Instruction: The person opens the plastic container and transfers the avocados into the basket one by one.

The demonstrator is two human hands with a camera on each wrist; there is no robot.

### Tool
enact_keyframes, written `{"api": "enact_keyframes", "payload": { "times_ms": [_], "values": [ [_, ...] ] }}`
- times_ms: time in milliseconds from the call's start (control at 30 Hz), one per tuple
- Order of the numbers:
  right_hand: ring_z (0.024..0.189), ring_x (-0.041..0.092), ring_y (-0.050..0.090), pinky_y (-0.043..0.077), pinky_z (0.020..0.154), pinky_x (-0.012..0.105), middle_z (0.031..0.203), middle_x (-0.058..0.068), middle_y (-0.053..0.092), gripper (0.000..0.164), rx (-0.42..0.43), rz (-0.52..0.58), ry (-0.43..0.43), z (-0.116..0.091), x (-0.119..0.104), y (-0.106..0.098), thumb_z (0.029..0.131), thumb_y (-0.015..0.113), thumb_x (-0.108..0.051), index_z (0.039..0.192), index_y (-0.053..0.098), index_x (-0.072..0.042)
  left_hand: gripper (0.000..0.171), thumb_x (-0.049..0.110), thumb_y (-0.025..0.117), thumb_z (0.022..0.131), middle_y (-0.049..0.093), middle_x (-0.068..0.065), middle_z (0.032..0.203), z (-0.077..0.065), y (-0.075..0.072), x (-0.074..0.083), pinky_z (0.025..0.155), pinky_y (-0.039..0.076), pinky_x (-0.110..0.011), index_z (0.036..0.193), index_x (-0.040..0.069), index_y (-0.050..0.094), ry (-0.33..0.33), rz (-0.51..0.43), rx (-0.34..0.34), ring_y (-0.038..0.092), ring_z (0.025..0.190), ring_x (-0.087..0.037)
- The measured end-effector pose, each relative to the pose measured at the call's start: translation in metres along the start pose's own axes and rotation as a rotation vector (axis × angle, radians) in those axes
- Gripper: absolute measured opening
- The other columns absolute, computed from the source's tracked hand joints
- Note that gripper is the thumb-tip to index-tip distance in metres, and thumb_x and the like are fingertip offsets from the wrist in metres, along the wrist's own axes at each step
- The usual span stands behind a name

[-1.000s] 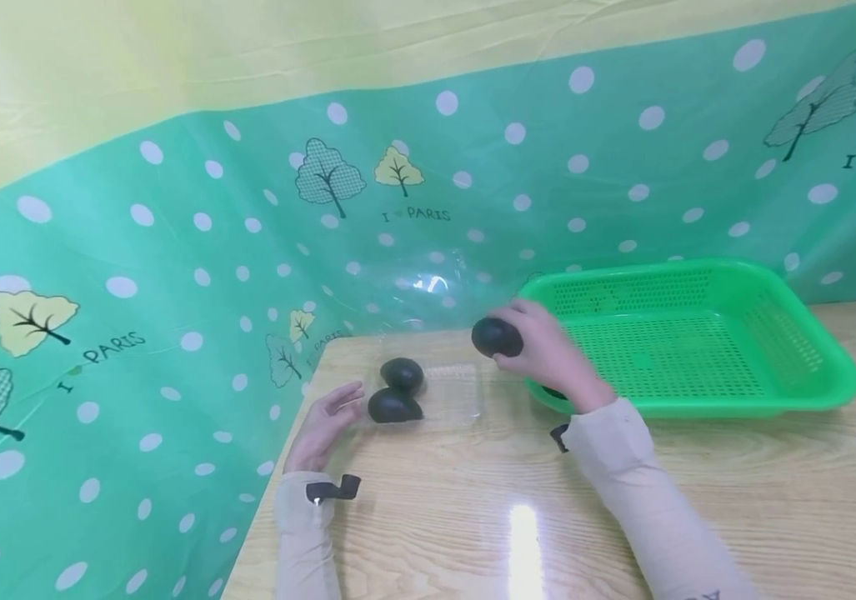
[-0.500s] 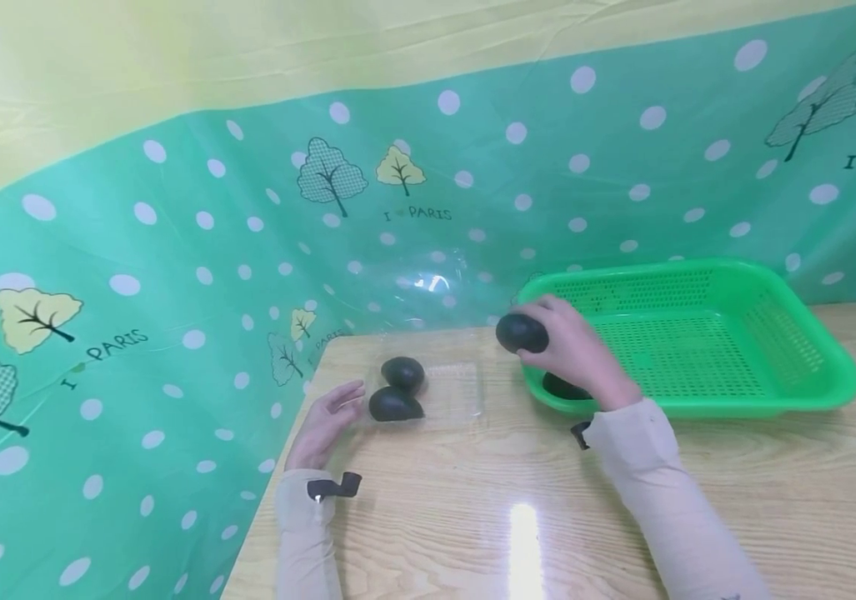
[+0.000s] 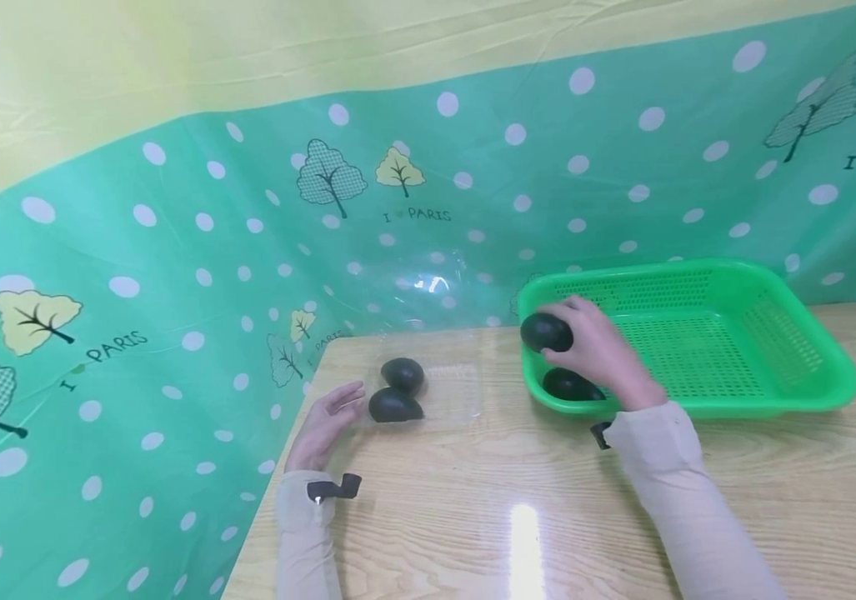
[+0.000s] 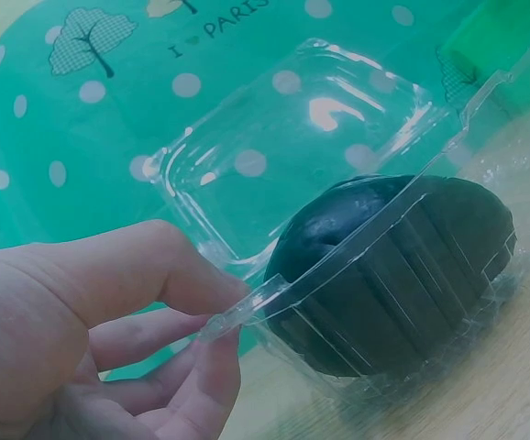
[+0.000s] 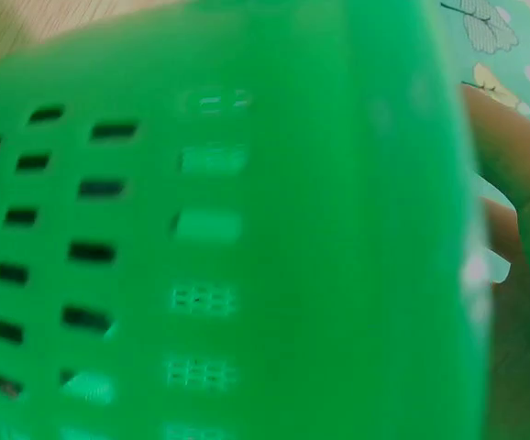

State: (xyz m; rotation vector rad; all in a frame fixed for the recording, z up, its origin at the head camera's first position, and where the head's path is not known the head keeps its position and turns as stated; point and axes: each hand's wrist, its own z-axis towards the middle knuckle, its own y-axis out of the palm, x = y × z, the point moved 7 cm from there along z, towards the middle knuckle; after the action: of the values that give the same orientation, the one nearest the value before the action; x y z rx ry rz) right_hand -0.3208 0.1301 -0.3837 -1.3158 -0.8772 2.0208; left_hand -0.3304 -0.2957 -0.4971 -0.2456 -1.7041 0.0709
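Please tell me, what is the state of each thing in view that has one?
Box: open.
Lid: raised.
Boxed fruits: two, dark, lying close together.
Basket: upright, open-topped.
Basket fruit: lying inside.
Held fruit: gripped, at the basket's left end.
Left hand: pinches the box's edge.
Right hand: grips the held fruit.

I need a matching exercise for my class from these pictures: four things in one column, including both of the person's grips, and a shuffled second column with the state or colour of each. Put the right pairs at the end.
Things
1. Right grip
2. Left grip
3. Box
4. Basket

States
A. Clear, with two dark ovals inside
B. Grasps a dark oval
C. Green, with a dark oval lying in it
D. Pinches clear plastic at its edge

Pairs: 1-B, 2-D, 3-A, 4-C
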Motion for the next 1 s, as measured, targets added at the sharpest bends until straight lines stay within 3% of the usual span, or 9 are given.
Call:
{"api": "enact_keyframes", "payload": {
  "times_ms": [500, 1000],
  "values": [
    [0.106, 0.039, 0.054, 0.049, 0.087, 0.057, 0.119, 0.022, 0.055, 0.060, -0.016, -0.036, 0.026, -0.006, 0.019, 0.005, 0.080, 0.080, -0.016, 0.134, 0.058, -0.003, 0.057, 0.004, 0.062, 0.090, 0.048, -0.019, 0.148, 0.001, 0.000, -0.003, 0.114, 0.035, -0.045, 0.145, 0.006, 0.047, -0.015, -0.021, -0.003, 0.048, 0.134, -0.031],
    [0.117, 0.047, 0.052, 0.047, 0.093, 0.063, 0.129, 0.029, 0.052, 0.058, -0.085, -0.040, 0.085, -0.011, 0.038, 0.017, 0.087, 0.075, -0.016, 0.138, 0.053, 0.000, 0.057, 0.004, 0.061, 0.091, 0.044, -0.021, 0.151, 0.000, 0.000, -0.001, 0.116, 0.031, -0.046, 0.146, 0.005, 0.045, -0.026, -0.035, -0.005, 0.046, 0.136, -0.033]
  ]
}}
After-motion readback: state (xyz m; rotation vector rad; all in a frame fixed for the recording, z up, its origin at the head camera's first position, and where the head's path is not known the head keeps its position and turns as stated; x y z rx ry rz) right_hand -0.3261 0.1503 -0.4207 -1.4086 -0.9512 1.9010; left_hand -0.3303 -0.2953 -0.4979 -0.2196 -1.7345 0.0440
